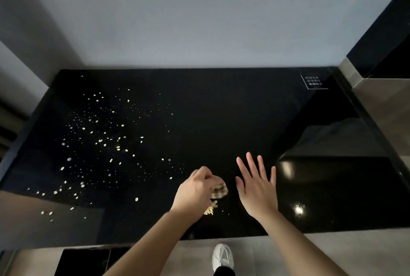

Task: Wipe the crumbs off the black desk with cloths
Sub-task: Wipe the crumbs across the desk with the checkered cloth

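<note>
– Golden crumb pile at 6 o'clock, right under the left hand?
– Yes, that hand pinches a bunched cloth; the right hand beside it is spread flat, holding nothing. Farther off, loose crumbs scatter toward 10 o'clock across the black desk.

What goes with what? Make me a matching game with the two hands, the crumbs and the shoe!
Things:
1. left hand
2. right hand
3. scattered crumbs
4. white shoe

States and places:
A. on the floor, beside the desk
B. fingers spread, holding nothing
C. grips a bunched cloth
D. dotted over the left part of the desk

Pairs: 1-C, 2-B, 3-D, 4-A
</note>
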{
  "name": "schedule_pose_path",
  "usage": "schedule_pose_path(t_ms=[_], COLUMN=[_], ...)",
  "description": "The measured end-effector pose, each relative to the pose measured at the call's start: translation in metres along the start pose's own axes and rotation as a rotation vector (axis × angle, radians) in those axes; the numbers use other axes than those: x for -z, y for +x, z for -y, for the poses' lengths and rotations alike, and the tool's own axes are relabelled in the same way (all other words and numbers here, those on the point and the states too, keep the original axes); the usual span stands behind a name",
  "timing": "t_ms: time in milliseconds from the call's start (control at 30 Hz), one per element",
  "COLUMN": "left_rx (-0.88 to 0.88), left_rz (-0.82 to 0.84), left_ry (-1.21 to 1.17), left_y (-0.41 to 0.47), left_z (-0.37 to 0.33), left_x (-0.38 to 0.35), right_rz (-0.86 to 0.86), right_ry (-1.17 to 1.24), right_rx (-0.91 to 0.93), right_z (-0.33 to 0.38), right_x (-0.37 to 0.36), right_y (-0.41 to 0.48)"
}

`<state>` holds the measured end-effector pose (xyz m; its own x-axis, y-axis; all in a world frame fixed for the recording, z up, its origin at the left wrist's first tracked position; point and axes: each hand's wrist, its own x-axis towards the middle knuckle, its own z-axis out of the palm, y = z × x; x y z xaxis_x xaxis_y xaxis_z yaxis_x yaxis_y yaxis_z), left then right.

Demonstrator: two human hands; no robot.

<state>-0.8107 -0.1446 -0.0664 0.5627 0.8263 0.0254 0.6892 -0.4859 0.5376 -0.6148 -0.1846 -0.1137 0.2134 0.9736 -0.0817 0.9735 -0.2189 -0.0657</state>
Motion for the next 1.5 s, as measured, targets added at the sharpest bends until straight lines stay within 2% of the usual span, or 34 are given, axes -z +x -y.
schedule_pose_path(t_ms=[67,133,333,500,600,700,833,1033,1100,1267,1367,1500], left_rx=[0.078,0.103,-0.095,-0.142,-0.079,0.12,0.266,0.163,0.168,0.25,0.249,0.286], left_rz=[-0.053,-0.028,0.086,0.098,0.01,-0.153,-0.202,-0.093,-0.097,-0.303,-0.382,-0.391], left_ry=[-0.008,0.02,0.042,0.061,0.035,-0.005,0.038,0.085,0.036,-0.191,-0.198,-0.18], left_y=[0.007,0.011,-0.015,-0.036,-0.042,-0.036,-0.03,-0.058,-0.066,-0.041,-0.012,0.024], left_z=[0.001,-0.005,-0.022,-0.021,-0.02,-0.012,-0.004,-0.009,-0.01,-0.005,0.008,0.037], left_x=[0.003,-0.001,-0.031,-0.032,-0.026,-0.015,-0.011,-0.022,-0.019,0.01,0.03,0.049], right_rz=[-0.016,-0.027,0.006,0.01,0.009,0.016,0.022,0.045,0.042,0.068,0.075,0.098], right_ry=[0.008,0.021,0.033,0.03,0.026,0.008,0.012,0.007,0.011,-0.01,-0.015,-0.008], right_rx=[-0.012,-0.016,-0.006,0.029,0.054,0.065,0.072,0.085,0.084,0.106,0.151,0.17], right_z=[-0.001,-0.002,-0.004,-0.008,-0.011,-0.013,-0.012,-0.013,-0.012,-0.009,0.005,0.033], right_x=[-0.001,-0.001,-0.001,-0.001,-0.001,0.0,0.001,0.0,0.0,0.001,0.004,0.007], right_y=[-0.012,-0.018,-0.019,-0.022,-0.027,-0.029,-0.029,-0.029,-0.029,-0.021,-0.002,0.033])
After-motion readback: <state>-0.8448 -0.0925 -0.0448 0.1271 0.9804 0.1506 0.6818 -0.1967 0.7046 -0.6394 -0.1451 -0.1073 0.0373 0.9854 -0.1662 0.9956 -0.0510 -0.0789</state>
